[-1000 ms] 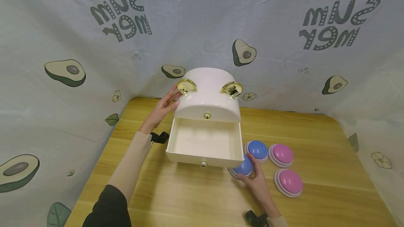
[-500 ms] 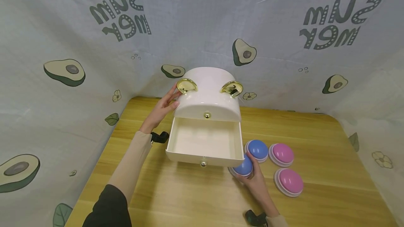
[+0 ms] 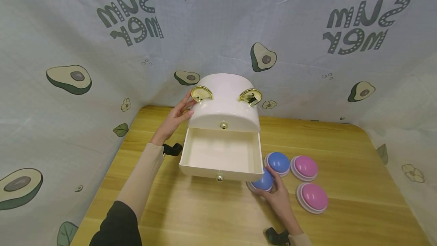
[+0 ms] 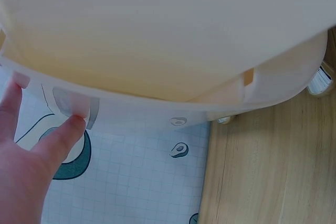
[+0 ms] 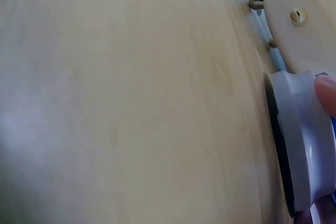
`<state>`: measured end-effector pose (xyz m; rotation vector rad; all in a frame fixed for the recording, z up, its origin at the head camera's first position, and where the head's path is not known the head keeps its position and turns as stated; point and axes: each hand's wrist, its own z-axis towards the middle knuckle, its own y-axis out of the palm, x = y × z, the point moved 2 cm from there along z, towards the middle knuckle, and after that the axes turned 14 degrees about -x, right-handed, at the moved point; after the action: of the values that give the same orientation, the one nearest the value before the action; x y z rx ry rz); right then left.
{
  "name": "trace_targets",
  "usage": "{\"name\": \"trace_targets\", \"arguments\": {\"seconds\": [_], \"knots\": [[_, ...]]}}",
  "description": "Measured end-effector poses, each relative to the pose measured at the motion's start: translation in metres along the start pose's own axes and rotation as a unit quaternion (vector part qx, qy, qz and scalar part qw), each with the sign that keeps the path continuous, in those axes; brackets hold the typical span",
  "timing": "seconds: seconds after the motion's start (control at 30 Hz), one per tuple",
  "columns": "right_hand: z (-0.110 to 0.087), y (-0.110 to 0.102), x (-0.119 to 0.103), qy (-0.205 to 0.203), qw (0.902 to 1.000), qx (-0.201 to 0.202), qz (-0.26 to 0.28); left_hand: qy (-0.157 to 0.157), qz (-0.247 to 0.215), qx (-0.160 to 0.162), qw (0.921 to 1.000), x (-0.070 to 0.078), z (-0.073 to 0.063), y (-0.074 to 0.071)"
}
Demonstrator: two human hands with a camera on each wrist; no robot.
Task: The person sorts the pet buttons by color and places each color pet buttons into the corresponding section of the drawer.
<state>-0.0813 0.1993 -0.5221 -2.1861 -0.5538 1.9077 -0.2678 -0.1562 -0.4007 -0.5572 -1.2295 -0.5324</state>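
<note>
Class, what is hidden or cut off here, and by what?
Head view: part of the near round, blue-domed, white-based button, hidden by the bare right hand and the open cream rectangular drawer.
Head view: upper interior of the glossy white domed box, hidden by its front.
Left wrist view: part of the bare left hand, cut off by the left edge.

Cabinet point(image 3: 226, 82), centre of frame: white, smooth, glossy plastic look. Ears point(image 3: 202, 93), on top: gold, mirror-bright, metallic look. Knobs point(image 3: 223, 125), on the fronts: polished, metallic look. Drawer point(image 3: 222, 151), below: cream, smooth plastic look. Blue buttons point(image 3: 278, 161) and pink buttons point(image 3: 305, 166), right of centre: glossy plastic look. Table point(image 3: 348, 185), lower half: wood-grained, soft sheen. Backdrop point(image 3: 211, 22), upper half: matt, creased, cloth-like.
</note>
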Motion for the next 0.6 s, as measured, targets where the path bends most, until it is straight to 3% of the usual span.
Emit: {"name": "trace_targets", "arguments": {"seconds": [0.23,0.6], "knots": [[-0.01,-0.006,-0.005,0.008,0.9993,0.006,0.035,0.007,0.0,-0.003,1.0,-0.001,-0.001,-0.001],[-0.02,-0.026,-0.03,-0.02,0.9984,0.007,0.052,0.011,0.006,-0.002,0.9999,0.0,-0.001,0.0]]}}
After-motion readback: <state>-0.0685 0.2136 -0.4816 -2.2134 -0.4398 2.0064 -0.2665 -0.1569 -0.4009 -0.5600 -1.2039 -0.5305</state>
